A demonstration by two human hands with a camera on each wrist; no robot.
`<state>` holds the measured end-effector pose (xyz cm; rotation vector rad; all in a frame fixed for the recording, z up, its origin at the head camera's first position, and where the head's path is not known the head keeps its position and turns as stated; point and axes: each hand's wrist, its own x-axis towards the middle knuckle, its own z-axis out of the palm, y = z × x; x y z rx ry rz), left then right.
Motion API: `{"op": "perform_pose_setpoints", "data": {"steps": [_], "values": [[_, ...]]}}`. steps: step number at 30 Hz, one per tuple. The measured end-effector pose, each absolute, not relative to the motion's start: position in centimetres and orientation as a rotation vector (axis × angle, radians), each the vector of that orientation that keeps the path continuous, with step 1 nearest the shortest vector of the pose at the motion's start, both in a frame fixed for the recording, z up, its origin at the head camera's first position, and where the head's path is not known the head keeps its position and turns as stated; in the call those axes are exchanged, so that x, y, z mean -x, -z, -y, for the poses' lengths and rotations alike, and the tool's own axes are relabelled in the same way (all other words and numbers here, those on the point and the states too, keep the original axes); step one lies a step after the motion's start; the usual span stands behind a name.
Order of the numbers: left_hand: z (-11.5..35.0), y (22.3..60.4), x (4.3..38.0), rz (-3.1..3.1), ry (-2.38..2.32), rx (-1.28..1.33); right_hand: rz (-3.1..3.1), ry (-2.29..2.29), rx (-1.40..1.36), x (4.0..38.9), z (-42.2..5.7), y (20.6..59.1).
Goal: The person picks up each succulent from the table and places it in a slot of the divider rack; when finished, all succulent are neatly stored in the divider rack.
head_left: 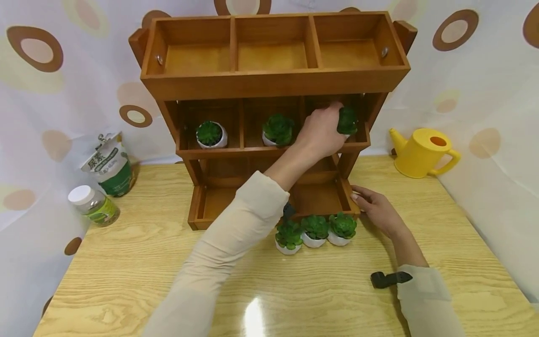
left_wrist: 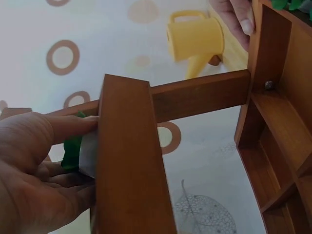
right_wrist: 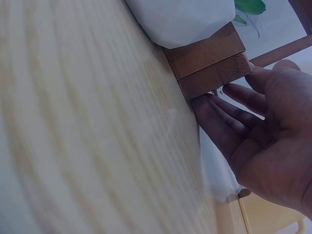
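My left hand (head_left: 321, 132) reaches into the right compartment of the middle tier of a wooden plant stand (head_left: 273, 85). It holds a small potted succulent (head_left: 347, 122) there; in the left wrist view, thumb and fingers lie on either side of the white pot (left_wrist: 88, 155), behind the tier's front board (left_wrist: 129, 156). Down at the bottom tier's right front corner, my right hand (head_left: 379, 211) grips the wooden end, seen close in the right wrist view with the thumb at the board's edge (right_wrist: 217, 75). Two more succulents, left (head_left: 209, 134) and centre (head_left: 278, 129), occupy the middle tier.
Three potted succulents (head_left: 315, 228) stand in a row before the bottom tier. A yellow watering can (head_left: 422, 153) is at the right back. On the left are a green-and-white pouch (head_left: 111, 168) and a clear jar with a white lid (head_left: 94, 206). Patterned cloth hangs behind.
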<state>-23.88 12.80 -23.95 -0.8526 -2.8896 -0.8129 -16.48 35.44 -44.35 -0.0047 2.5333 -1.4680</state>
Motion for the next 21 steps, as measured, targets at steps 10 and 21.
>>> {"op": "perform_pose_setpoints", "data": {"steps": [10, 21], "values": [[-12.5, 24.18, 23.97, 2.96, 0.851, 0.814, -2.53, 1.454, -0.005, 16.52, -35.21, 44.3], [-12.16, 23.67, 23.34, 2.994, 0.961, 0.82, -2.556, 1.429, -0.002, 16.46, -35.37, 44.33]]}}
